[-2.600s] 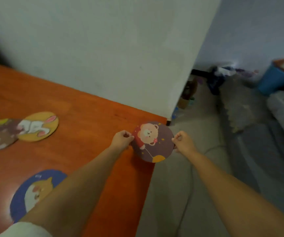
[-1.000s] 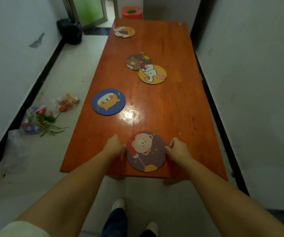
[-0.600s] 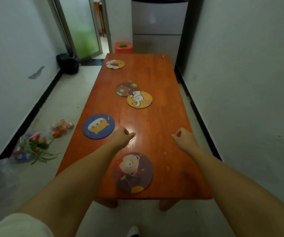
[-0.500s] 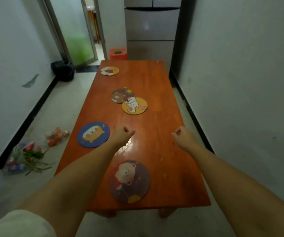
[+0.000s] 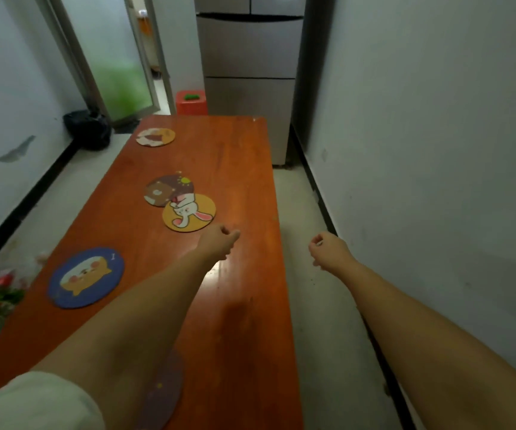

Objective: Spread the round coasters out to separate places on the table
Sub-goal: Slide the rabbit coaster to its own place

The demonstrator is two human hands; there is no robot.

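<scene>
Head view, between placements. Both hands are empty: the left hand (image 5: 217, 245) hovers over the tabletop (image 5: 244, 169) with its grip loosely curled on nothing, and the right hand (image 5: 328, 251) hangs beyond the tabletop's right edge, over the floor, curled likewise. Four coasters lie flat in plain sight. The far coaster (image 5: 155, 137) sits alone near the far left corner; the blue coaster (image 5: 86, 277) sits alone near the left edge. A purple coaster (image 5: 165, 395) shows partly beneath the left forearm at the near end. The brown coaster (image 5: 165, 189) and the yellow rabbit coaster (image 5: 189, 212) overlap at mid-table, the rabbit one on top. That pair appears to be the step in hand. The next move probably calls for pinching the rabbit coaster's rim, just ahead of the left hand, and carrying it to the bare right side.
</scene>
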